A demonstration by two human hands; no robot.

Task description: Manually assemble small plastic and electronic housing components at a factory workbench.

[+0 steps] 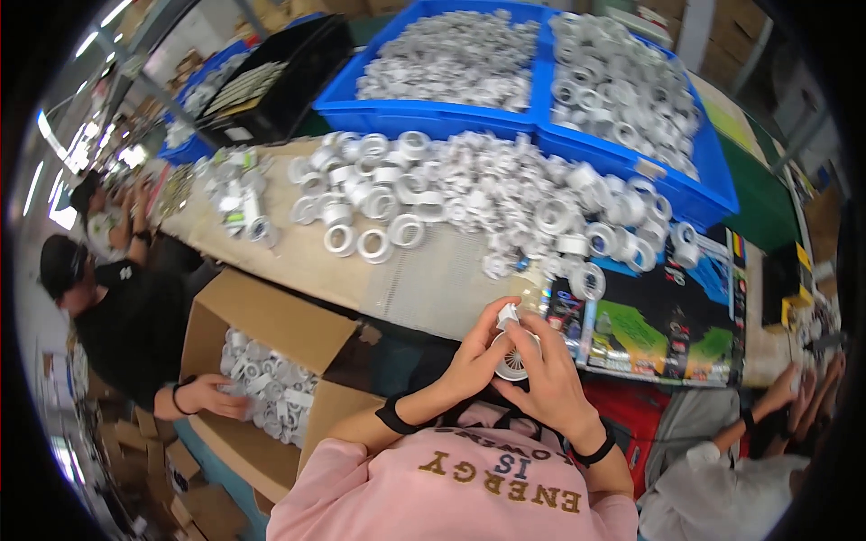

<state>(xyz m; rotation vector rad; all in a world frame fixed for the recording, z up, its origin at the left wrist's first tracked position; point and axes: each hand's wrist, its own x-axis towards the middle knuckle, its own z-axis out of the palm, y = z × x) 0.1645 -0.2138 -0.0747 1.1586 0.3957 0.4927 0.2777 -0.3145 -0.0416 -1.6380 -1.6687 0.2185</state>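
Just off the worktop [424,302]'s near edge, my left hand [471,362] and right hand [554,383] together grasp the white round part [511,362], probably light, stiff and slightly slick, best held by its outer rim.

Lettering [517,491] marks the pink shirt [451,505] and, seemingly, the dark sheet [648,302].
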